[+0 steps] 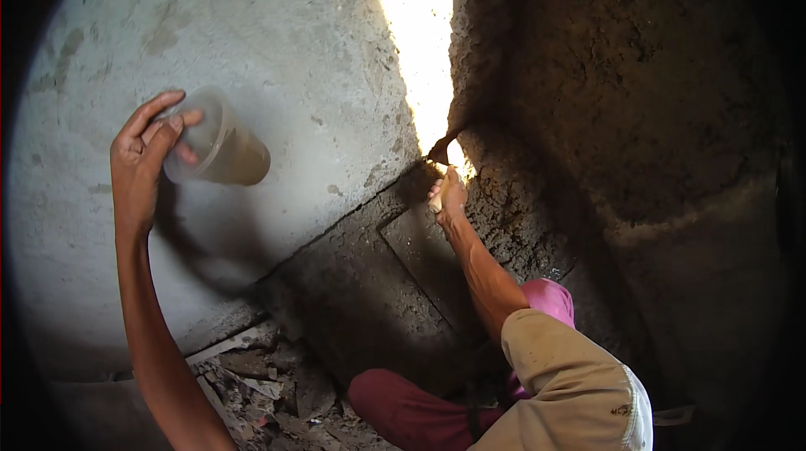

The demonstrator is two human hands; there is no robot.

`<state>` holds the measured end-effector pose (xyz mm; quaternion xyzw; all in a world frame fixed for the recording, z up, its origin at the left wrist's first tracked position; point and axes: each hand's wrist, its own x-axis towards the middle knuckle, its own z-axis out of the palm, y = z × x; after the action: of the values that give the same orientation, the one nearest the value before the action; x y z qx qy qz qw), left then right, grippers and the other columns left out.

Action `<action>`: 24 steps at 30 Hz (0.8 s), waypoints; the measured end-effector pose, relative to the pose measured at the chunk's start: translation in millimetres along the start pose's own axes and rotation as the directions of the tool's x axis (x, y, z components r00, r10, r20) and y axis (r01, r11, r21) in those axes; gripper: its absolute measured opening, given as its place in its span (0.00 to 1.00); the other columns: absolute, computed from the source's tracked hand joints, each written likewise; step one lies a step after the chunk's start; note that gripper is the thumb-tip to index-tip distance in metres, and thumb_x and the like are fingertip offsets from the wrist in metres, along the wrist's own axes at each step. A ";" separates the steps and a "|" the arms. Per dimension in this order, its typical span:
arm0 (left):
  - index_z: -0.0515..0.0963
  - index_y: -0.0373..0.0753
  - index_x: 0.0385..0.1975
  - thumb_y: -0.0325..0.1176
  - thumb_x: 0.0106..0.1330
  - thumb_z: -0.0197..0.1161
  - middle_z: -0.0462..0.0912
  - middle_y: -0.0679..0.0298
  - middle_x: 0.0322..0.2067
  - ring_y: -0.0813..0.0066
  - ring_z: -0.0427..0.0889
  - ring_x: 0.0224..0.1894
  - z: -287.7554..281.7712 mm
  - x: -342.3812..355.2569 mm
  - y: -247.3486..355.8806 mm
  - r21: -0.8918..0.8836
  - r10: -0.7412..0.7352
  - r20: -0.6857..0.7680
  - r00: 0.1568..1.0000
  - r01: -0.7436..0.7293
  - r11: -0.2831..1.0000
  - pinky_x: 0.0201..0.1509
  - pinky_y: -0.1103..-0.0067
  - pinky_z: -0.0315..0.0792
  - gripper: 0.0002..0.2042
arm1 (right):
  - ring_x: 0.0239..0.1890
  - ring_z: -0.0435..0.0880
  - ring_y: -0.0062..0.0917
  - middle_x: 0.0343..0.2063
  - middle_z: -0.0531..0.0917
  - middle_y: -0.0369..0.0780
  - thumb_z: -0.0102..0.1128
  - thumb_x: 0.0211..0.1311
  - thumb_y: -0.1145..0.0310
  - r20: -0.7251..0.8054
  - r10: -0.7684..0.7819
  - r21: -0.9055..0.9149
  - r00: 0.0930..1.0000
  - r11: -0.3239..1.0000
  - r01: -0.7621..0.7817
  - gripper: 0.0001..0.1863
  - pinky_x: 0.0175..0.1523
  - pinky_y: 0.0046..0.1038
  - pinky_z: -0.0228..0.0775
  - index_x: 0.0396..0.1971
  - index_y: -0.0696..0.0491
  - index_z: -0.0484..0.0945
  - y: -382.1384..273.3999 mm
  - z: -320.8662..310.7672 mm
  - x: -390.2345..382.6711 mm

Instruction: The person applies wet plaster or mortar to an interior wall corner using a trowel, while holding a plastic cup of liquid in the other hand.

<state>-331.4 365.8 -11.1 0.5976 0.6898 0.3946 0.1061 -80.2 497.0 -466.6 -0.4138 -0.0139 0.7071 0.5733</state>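
Tan-handled dark trowel (440, 151) clenched in my right hand (453, 194), left hand (144, 144) grasping clear plastic cup (237, 154); likely working far bright strip (420, 48), calls for steadiness.

likely building site | bare grey wall (277, 39) | rough brown wall (672, 81) | loose rubble (252, 388)

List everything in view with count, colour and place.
Cup: 1, translucent, left
Hand tool: 1, dark and pale, centre
Smooth surface: 1, grey, upper left
Rough surface: 1, brown, right
Bright strip: 1, white, top centre
Seamed surface: 1, dark, lower centre
Rubble: many pieces, greyish, lower left
Clothing: count unclear, tan, maroon, pink, bottom
Forearms: 2, bare, lower half
Left hand: 1, bare, left, holding cup
Right hand: 1, bare, centre, gripping tool
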 end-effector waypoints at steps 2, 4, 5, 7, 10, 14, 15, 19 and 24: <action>0.75 0.33 0.56 0.35 0.67 0.58 0.87 0.59 0.39 0.82 0.77 0.28 10.9 0.6 -14.6 -0.038 0.001 -0.007 1.000 -0.002 0.999 0.59 0.74 0.68 0.19 | 0.15 0.71 0.22 0.20 0.71 0.36 0.56 0.68 0.56 -0.040 -0.048 0.029 0.998 0.998 0.049 0.15 0.17 0.27 0.67 0.42 0.48 0.65 -6.8 -19.7 -35.7; 0.75 0.33 0.56 0.35 0.68 0.57 0.87 0.59 0.39 0.82 0.77 0.28 11.9 5.9 -11.4 -0.006 0.054 -0.005 0.999 -0.054 0.999 0.59 0.74 0.68 0.19 | 0.16 0.70 0.21 0.19 0.70 0.35 0.55 0.68 0.54 -0.139 -0.074 0.122 0.987 0.988 0.091 0.15 0.18 0.27 0.67 0.41 0.48 0.65 -25.3 -9.4 -71.3; 0.75 0.33 0.56 0.34 0.68 0.57 0.87 0.60 0.39 0.83 0.77 0.28 14.9 5.1 -14.8 0.007 0.067 0.004 0.998 -0.067 0.998 0.59 0.74 0.68 0.19 | 0.16 0.70 0.20 0.18 0.69 0.34 0.54 0.68 0.52 -0.145 -0.087 0.161 0.986 0.981 0.110 0.15 0.19 0.27 0.67 0.40 0.48 0.64 -32.4 -18.5 -87.4; 0.75 0.34 0.56 0.34 0.68 0.57 0.88 0.60 0.39 0.83 0.76 0.28 20.1 5.4 -14.1 -0.024 0.065 0.011 0.998 -0.065 0.998 0.59 0.74 0.68 0.18 | 0.16 0.71 0.20 0.17 0.69 0.33 0.55 0.68 0.54 -0.101 -0.050 0.178 0.994 0.982 0.067 0.14 0.19 0.27 0.68 0.39 0.46 0.65 -41.5 -52.5 -117.7; 0.75 0.34 0.57 0.34 0.69 0.57 0.88 0.61 0.38 0.83 0.76 0.29 -3.8 -3.8 -9.9 0.021 0.053 -0.008 0.999 -0.052 0.998 0.61 0.73 0.67 0.18 | 0.14 0.72 0.21 0.18 0.72 0.34 0.57 0.67 0.55 0.072 0.203 -0.284 0.976 0.943 -0.175 0.13 0.18 0.28 0.70 0.37 0.46 0.66 -24.9 -43.5 -177.8; 0.74 0.34 0.57 0.36 0.68 0.58 0.88 0.60 0.39 0.82 0.77 0.29 9.5 0.4 -17.6 0.013 0.032 -0.008 0.999 -0.032 0.999 0.61 0.72 0.67 0.20 | 0.12 0.72 0.22 0.18 0.72 0.35 0.61 0.65 0.55 -0.038 0.563 -0.341 0.825 0.769 -0.540 0.14 0.16 0.29 0.68 0.36 0.47 0.67 52.0 -24.5 -202.9; 0.74 0.34 0.57 0.37 0.68 0.59 0.88 0.60 0.39 0.82 0.77 0.29 12.1 1.5 -15.9 0.028 0.032 -0.015 0.999 -0.031 0.999 0.61 0.72 0.67 0.20 | 0.12 0.72 0.23 0.17 0.72 0.35 0.61 0.65 0.55 -0.033 0.570 -0.328 0.821 0.770 -0.548 0.14 0.15 0.29 0.68 0.36 0.47 0.67 71.6 -18.3 -203.9; 0.75 0.35 0.56 0.41 0.67 0.60 0.88 0.59 0.39 0.82 0.77 0.28 6.2 -0.7 -11.8 0.110 -0.007 -0.056 0.998 0.013 0.994 0.60 0.71 0.68 0.22 | 0.13 0.71 0.23 0.17 0.70 0.35 0.60 0.65 0.55 -0.016 0.423 -0.049 0.906 0.905 -0.423 0.15 0.15 0.29 0.66 0.33 0.48 0.66 105.4 33.7 -161.0; 0.76 0.35 0.56 0.42 0.66 0.61 0.88 0.57 0.38 0.80 0.80 0.30 23.3 6.3 -9.5 0.069 -0.020 -0.058 0.998 0.024 0.997 0.59 0.72 0.70 0.22 | 0.14 0.72 0.25 0.19 0.73 0.37 0.58 0.65 0.65 -0.334 0.237 0.048 0.913 0.971 -0.234 0.10 0.17 0.29 0.67 0.33 0.52 0.68 110.2 91.4 -95.7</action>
<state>-325.7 381.5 -30.9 0.5819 0.7124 0.3860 0.0696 -223.1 422.2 -406.4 -0.5254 0.1366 0.6897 0.4792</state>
